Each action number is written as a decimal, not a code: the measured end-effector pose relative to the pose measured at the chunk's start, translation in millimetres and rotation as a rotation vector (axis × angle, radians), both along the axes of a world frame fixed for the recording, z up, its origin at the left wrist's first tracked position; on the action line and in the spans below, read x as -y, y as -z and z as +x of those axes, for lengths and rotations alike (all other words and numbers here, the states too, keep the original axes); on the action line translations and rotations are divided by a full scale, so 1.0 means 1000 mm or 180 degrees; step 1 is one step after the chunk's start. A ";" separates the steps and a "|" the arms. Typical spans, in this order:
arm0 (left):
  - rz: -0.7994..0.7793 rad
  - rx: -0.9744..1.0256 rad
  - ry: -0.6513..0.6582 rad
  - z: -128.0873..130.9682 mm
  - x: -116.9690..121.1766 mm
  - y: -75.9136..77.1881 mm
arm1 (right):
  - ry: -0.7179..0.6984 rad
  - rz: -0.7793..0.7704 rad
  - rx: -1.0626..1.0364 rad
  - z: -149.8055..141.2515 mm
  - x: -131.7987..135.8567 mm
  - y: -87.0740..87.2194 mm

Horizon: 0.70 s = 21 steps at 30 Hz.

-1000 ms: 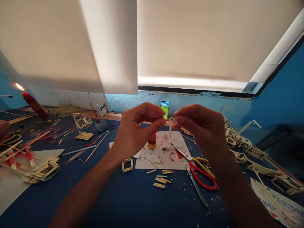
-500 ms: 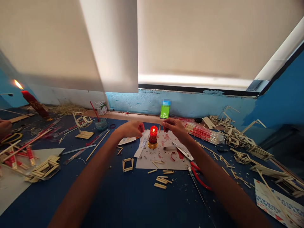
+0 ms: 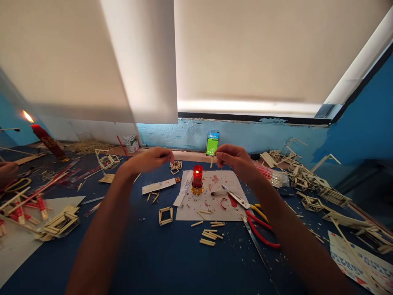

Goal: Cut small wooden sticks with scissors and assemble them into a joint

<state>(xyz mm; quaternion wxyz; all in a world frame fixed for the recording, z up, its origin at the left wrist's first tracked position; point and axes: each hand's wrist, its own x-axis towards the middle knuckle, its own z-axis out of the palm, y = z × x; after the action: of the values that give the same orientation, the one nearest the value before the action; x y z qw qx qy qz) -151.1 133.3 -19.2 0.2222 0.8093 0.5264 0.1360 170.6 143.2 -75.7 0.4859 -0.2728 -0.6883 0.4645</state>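
My left hand [image 3: 152,159] hovers left of the candle with its fingers curled together; what they hold, if anything, I cannot make out. Just below its fingertips is a small frame of sticks [image 3: 176,166]. Between the fingertips of my right hand [image 3: 233,159] hangs a short wooden stick [image 3: 211,162], to the right of the candle. A lit red candle [image 3: 198,175] stands upright in a gold base [image 3: 197,189]. It rests on a wax-spotted sheet [image 3: 184,215]. Nearer me lie a square stick frame [image 3: 166,216] and several cut sticks [image 3: 209,235].
Scissors [image 3: 239,199] and red-handled pliers [image 3: 264,235] lie under my right forearm. Stick structures [image 3: 316,184] crowd the right. A phone [image 3: 212,143] leans on the wall. Far left, another lit candle [image 3: 49,141] leans near another person's hand [image 3: 7,170].
My left hand has moved left and up, uncovering the small stick frame. My right hand has shifted slightly right and up with the stick, away from the candle.
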 end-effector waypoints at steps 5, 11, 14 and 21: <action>0.0672 0.1037 -0.0246 0.013 0.031 -0.020 | -0.0076 0.0254 -0.0295 0.004 0.039 -0.039; 0.1122 0.2078 -0.0250 0.046 0.073 -0.029 | -0.0322 0.0499 -0.0355 0.003 0.071 -0.059; 0.1448 0.2051 -0.0055 0.055 0.088 -0.033 | -0.0446 0.0538 -0.0397 0.002 0.080 -0.063; 0.2155 0.1326 -0.0114 0.058 0.087 -0.033 | -0.0374 0.0514 -0.0405 0.000 0.094 -0.069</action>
<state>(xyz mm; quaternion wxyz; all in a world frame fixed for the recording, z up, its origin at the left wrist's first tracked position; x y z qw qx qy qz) -93.0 46.7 13.7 0.0424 0.7826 0.4095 0.4670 170.9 49.2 -7.2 0.5209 -0.1619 -0.7060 0.4517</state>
